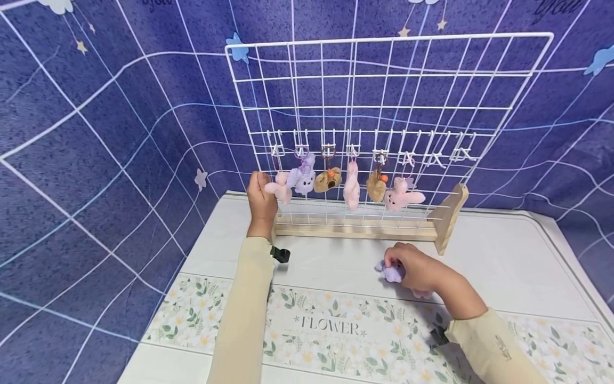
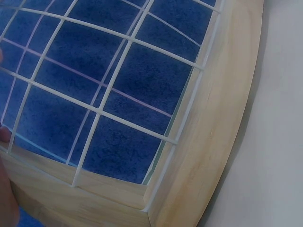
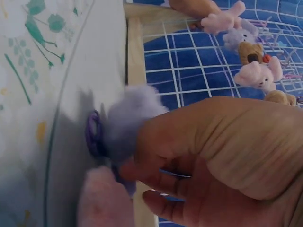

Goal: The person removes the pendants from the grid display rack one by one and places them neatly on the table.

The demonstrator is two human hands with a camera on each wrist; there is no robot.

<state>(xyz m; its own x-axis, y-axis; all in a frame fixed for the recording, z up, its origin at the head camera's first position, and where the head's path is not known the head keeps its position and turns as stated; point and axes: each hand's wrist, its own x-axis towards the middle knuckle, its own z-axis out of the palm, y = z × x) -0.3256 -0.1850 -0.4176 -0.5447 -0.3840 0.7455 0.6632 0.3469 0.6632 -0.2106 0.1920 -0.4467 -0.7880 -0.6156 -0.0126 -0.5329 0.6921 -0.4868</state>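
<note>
At the left end of a white wire grid rack (image 1: 355, 108) with a wooden base, my left hand (image 1: 262, 200) grips the rack's side. Only bits of its fingers (image 2: 4, 135) show at the edge of the left wrist view. Low over the table, my right hand (image 1: 416, 268) pinches a purple plush keychain (image 1: 392, 273). A purple ring (image 3: 94, 135) dangles from that plush in the right wrist view. A pink plush (image 3: 105, 201) lies beside it, mostly hidden under the hand in the head view.
Several plush keychains hang in a row from hooks on the rack, among them a pink one (image 1: 352, 186) and a brown one (image 1: 328, 180). Bare hooks (image 1: 435, 159) are at the right. A flower-print mat (image 1: 331, 333) covers the table. Blue patterned cloth (image 1: 96, 186) stands behind and left.
</note>
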